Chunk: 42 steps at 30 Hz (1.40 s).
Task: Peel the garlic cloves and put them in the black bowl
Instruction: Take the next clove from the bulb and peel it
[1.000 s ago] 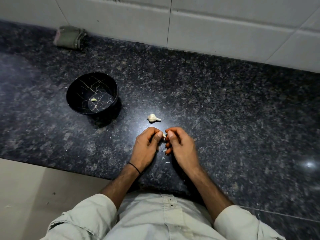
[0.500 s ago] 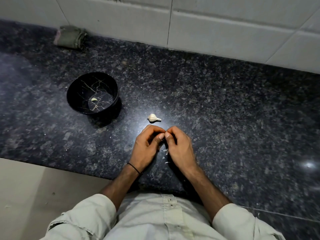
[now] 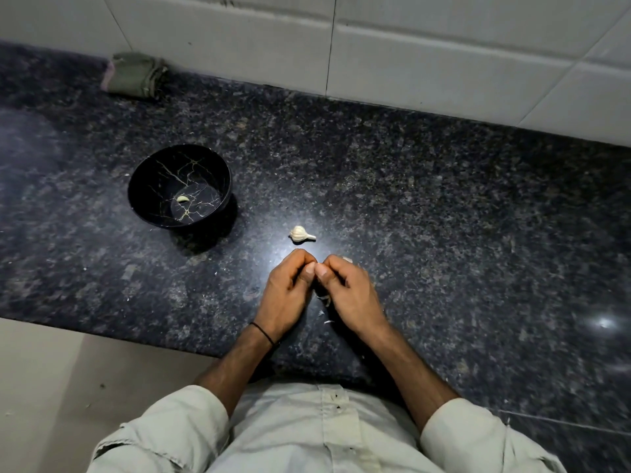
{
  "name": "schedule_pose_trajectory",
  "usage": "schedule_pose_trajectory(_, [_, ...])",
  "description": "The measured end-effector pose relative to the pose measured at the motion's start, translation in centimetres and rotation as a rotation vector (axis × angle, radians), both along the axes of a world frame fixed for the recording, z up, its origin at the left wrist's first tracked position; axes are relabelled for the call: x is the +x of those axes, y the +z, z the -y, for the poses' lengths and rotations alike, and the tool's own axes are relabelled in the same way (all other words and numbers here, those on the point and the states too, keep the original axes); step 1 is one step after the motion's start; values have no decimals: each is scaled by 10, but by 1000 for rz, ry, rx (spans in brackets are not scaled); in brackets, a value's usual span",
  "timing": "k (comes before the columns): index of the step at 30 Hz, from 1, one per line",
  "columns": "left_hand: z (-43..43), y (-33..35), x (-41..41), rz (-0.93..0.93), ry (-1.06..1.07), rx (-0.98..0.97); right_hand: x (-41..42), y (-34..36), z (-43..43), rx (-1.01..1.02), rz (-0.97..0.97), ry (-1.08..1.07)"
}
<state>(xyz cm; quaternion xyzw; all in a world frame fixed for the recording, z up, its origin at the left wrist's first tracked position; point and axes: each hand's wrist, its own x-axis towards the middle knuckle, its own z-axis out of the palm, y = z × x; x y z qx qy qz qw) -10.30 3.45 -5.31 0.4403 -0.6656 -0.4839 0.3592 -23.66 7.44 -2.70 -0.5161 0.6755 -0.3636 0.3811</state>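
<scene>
As the head view looks straight down, the dark speckled countertop (image 3: 444, 216) takes up most of what I see. A white tiled wall (image 3: 409, 46) runs along its far edge from 10 to 2 o'clock. At 6 o'clock is the person's pale shirt (image 3: 300, 435), sleeves rolled to the elbows. Pale floor (image 3: 51, 387) shows at 8 o'clock.

Black bowl (image 3: 150, 175): upright on the counter at 10 o'clock from the hands, well apart from them. Gold crack-like lines inside. One peeled clove (image 3: 182, 198) lies on its bottom, left of centre.

Folded green cloth (image 3: 135, 75): at 11 o'clock, against the wall.

Left hand (image 3: 285, 291) and right hand (image 3: 351, 295): together near mid-frame, low over the counter. Fingers of both are curled inward, thumb tips pressed against each other.
- Right hand: a pale piece (image 3: 347, 259) pokes out past its fingertips at 12 o'clock, and the fingers are closed on it. I cannot tell whether it is clove or skin.
- Left hand: what its curled fingers hold is hidden, so I cannot tell.

Garlic bulb (image 3: 300, 233): lies on the counter at 12 o'clock, just beyond the left knuckles, not touching. Its stem points to 3 o'clock.

Peel scraps (image 3: 324, 298): thin white bits between the two palms and on the counter at 6 o'clock of the thumbs.

Black wrist band (image 3: 263, 332): on the left wrist.
</scene>
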Motion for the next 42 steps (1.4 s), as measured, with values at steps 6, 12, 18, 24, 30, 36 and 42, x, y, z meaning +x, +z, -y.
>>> schedule_pose_trajectory(6, [-3, 3, -1, -163, 97, 171, 2, 1, 2, 53, 129, -185])
schedule_pose_trajectory(12, [-1, 3, 0, -251, 160, 221, 3, 7, 2, -40, 322, -238])
schedule_pose_trajectory(18, [-1, 5, 0, -255, 143, 233, 5, 9, 1, -37, 451, -312])
schedule_pose_trajectory(24, [-1, 5, 1, -242, 127, 237, 6, 3, 3, -32, 291, -348])
schedule_pose_trajectory(30, [0, 3, 1, -239, 107, 241, 9, 9, 5, -42, 9, -374])
schedule_pose_trajectory(36, [0, 3, 1, -242, 105, 241, 12, 10, 6, -62, -71, -375])
schedule_pose_trajectory(42, [0, 4, 1, -230, 97, 231, 8, 9, 4, -81, 84, -337])
